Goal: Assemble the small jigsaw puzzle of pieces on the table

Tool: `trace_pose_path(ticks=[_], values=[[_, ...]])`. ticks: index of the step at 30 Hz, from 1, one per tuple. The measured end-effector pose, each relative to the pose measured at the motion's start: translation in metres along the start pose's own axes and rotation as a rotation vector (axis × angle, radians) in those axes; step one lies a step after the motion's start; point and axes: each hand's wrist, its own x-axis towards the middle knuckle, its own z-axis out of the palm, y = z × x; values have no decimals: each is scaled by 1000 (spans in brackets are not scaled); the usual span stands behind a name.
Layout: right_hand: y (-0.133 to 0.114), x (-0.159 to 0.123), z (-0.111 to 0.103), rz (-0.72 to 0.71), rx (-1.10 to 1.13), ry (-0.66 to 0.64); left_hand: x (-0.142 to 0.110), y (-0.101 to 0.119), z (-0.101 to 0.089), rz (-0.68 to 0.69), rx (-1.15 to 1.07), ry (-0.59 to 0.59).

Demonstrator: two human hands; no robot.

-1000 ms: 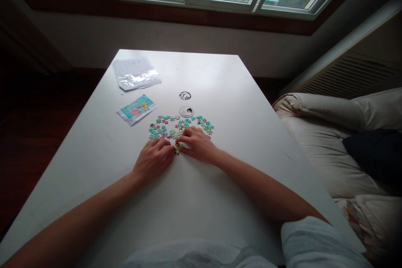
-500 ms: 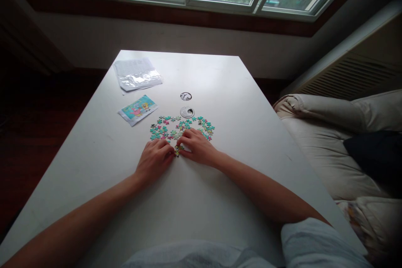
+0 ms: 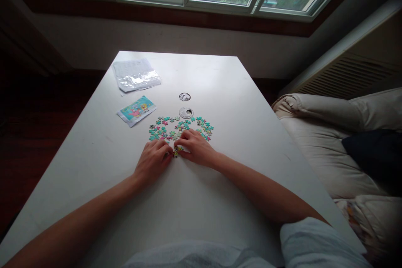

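Observation:
Between my two hands lies a small cluster of yellowish jigsaw puzzle pieces [image 3: 176, 151], flat on the white table [image 3: 188, 201]. My left hand [image 3: 153, 157] grips its left edge with thumb and fingertips together. From the other side, my right hand [image 3: 197, 147] has its curled fingers and thumb on the cluster's right edge. Just beyond the hands, loose jigsaw pieces [image 3: 155, 131] in teal, pink and pale green spread in a rough ring, partly hidden by my right hand. How the pieces in the cluster join is too small to make out.
A colourful cartoon picture sheet [image 3: 137, 110] lies left of the pieces. Behind it are papers in a clear plastic sleeve [image 3: 137, 76]. Two round inserts [image 3: 186, 112] sit in the tabletop past the pieces. A cream sofa [image 3: 326, 150] stands along the right side.
My fingers have shifted slightly around the small cluster, and more of it shows between them. The whole view has moved a little; the loose pieces lie as before.

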Motion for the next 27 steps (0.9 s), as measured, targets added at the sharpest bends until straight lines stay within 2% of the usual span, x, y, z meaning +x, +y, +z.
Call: trace_pose_path(ticks=[12,27], values=[[-4,1,5,57,34,52,2,0,1,32,-12,-25],[-4,2,8,67,43,57,2,0,0,32,-18,-7]])
